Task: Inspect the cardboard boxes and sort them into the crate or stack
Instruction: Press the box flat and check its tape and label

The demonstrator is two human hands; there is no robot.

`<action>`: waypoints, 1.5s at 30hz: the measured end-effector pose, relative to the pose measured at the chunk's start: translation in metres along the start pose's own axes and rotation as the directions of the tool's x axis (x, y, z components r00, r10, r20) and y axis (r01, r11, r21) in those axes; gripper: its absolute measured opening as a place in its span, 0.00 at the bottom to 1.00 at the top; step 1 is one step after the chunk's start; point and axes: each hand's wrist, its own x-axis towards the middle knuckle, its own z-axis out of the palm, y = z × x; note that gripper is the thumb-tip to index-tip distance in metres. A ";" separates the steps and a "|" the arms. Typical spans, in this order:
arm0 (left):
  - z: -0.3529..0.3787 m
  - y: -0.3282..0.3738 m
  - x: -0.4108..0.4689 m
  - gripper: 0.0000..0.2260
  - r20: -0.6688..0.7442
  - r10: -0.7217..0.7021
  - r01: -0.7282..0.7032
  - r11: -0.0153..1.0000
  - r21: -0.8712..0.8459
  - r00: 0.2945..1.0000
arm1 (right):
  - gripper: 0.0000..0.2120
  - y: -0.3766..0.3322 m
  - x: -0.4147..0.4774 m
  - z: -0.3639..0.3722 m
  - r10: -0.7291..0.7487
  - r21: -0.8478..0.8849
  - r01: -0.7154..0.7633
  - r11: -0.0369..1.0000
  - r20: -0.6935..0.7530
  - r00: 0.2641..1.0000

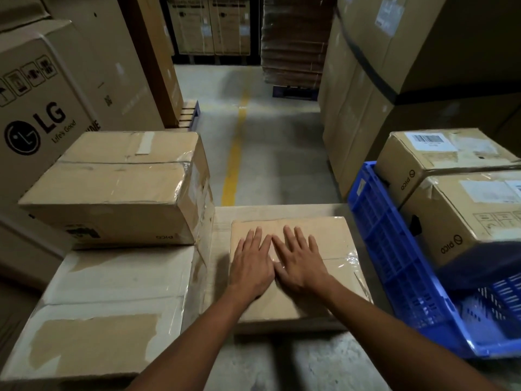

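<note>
Hands both lie flat on the tan, tape-sealed cardboard box (318,232), which sits centre-near, directly under the palms. Left hand (251,266) and right hand (303,263) are side by side, fingers straight & spread, gripping nothing. Box looks approx square; long axis hard to call. Blue plastic lattice crate (392,249) is just beside its right edge, so right hand is nearer. Stack of brown boxes (112,187) is close on the left, nearer left hand. Box's near & far edges look free for a grip. Crate's far end holds two labelled boxes (465,210).
</note>
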 end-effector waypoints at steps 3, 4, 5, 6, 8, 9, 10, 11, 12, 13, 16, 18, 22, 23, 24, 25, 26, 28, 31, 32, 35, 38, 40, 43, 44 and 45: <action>-0.007 0.005 0.004 0.26 0.021 -0.022 0.022 1.000 0.010 1.000 | 0.37 0.000 0.005 -0.009 -0.016 0.041 0.014 0.999 0.028 0.999; -0.008 0.007 0.006 0.25 0.027 -0.035 0.035 0.999 0.015 0.999 | 0.39 0.002 0.006 -0.014 -0.024 0.060 0.022 0.998 0.039 0.999; -0.009 0.010 0.006 0.25 0.034 -0.050 0.050 0.999 0.019 0.998 | 0.39 0.006 0.006 -0.019 -0.030 0.086 0.026 0.996 0.043 0.999; -0.009 0.015 0.006 0.26 0.046 -0.061 0.060 0.998 0.020 0.997 | 0.38 0.010 0.006 -0.023 -0.032 0.121 0.028 0.992 0.034 0.999; -0.008 0.026 0.005 0.25 0.064 -0.036 0.036 0.999 0.002 0.997 | 0.31 0.019 0.000 -0.028 -0.019 0.187 0.027 0.982 -0.043 0.999; -0.006 0.032 0.003 0.24 0.058 -0.004 0.005 1.000 -0.024 0.998 | 0.27 0.022 -0.004 -0.028 -0.009 0.194 0.027 0.981 -0.094 0.996; -0.005 0.038 0.000 0.23 0.050 0.032 -0.029 0.998 -0.052 0.998 | 0.23 0.023 -0.011 -0.029 0.004 0.190 0.021 0.982 -0.131 0.991; -0.001 0.044 -0.004 0.22 0.046 0.066 -0.062 0.995 -0.072 0.997 | 0.20 0.023 -0.018 -0.029 0.020 0.184 0.008 0.983 -0.149 0.989; 0.003 0.050 -0.008 0.22 0.043 0.093 -0.090 0.992 -0.083 0.995 | 0.19 0.021 -0.027 -0.028 0.034 0.176 -0.005 0.984 -0.161 0.986; 0.007 0.055 -0.014 0.23 0.043 0.105 -0.100 0.991 -0.093 0.994 | 0.18 0.021 -0.036 -0.024 0.046 0.165 -0.017 0.986 -0.178 0.983; 0.020 0.064 -0.036 0.26 0.036 0.120 -0.116 0.989 -0.088 0.992 | 0.26 0.018 -0.063 -0.006 0.088 0.145 -0.061 0.988 -0.191 0.978; 0.026 0.066 -0.043 0.25 0.037 0.104 -0.103 0.994 -0.032 0.994 | 0.33 0.017 -0.074 0.008 0.106 0.139 -0.087 0.986 -0.139 0.985; 0.020 0.068 -0.042 0.27 0.099 0.084 -0.083 0.996 -0.010 0.992 | 0.33 0.021 -0.070 0.006 0.070 0.077 -0.062 0.995 -0.105 0.992; 0.018 0.066 -0.041 0.25 0.095 0.087 -0.085 0.996 -0.022 0.992 | 0.33 0.023 -0.068 0.003 0.051 0.052 -0.045 0.998 -0.107 0.993; 0.015 0.066 -0.039 0.24 0.084 0.094 -0.093 0.995 -0.022 0.992 | 0.32 0.024 -0.068 0.000 0.042 0.041 -0.038 0.998 -0.103 0.994; 0.013 0.066 -0.040 0.23 0.078 0.099 -0.097 0.995 -0.026 0.992 | 0.31 0.025 -0.070 -0.001 0.042 0.048 -0.037 0.998 -0.104 0.994; 0.010 0.068 -0.042 0.23 0.078 0.096 -0.094 0.995 -0.032 0.992 | 0.30 0.024 -0.073 -0.001 0.050 0.073 -0.042 0.996 -0.111 0.993; 0.005 0.074 -0.047 0.22 0.075 0.088 -0.085 0.996 -0.038 0.993 | 0.25 0.020 -0.085 0.002 0.062 0.133 -0.040 0.990 -0.165 0.984; -0.001 0.085 -0.067 0.19 0.059 0.099 -0.098 0.995 -0.018 0.993 | 0.15 0.013 -0.111 0.010 0.065 0.180 -0.010 0.984 -0.300 0.952; -0.001 0.088 -0.075 0.19 0.051 0.100 -0.099 0.995 -0.014 0.994 | 0.13 0.012 -0.119 0.013 0.066 0.200 0.006 0.980 -0.354 0.933; 0.007 0.093 -0.091 0.21 0.080 0.096 -0.098 0.995 0.019 0.992 | 0.12 0.009 -0.133 0.015 0.021 0.174 0.075 0.982 -0.492 0.870; 0.013 0.097 -0.090 0.22 0.118 0.067 -0.073 0.996 0.045 0.991 | 0.12 0.010 -0.131 0.010 -0.069 0.101 0.131 0.986 -0.470 0.880; 0.014 0.099 -0.088 0.22 0.107 0.073 -0.079 0.996 0.048 0.992 | 0.13 0.016 -0.129 0.008 -0.021 0.163 0.087 0.983 -0.369 0.929; 0.015 0.104 -0.088 0.22 0.111 0.109 -0.110 0.994 -0.004 0.988 | 0.17 0.026 -0.134 0.012 0.070 0.196 -0.008 0.981 -0.311 0.948; 0.016 0.107 -0.088 0.22 0.117 0.130 -0.128 0.991 -0.030 0.985 | 0.19 0.026 -0.138 0.013 0.106 0.197 -0.049 0.979 -0.289 0.952; 0.018 0.111 -0.087 0.22 0.120 0.151 -0.145 0.988 -0.054 0.981 | 0.22 0.028 -0.141 0.015 0.141 0.198 -0.090 0.976 -0.259 0.956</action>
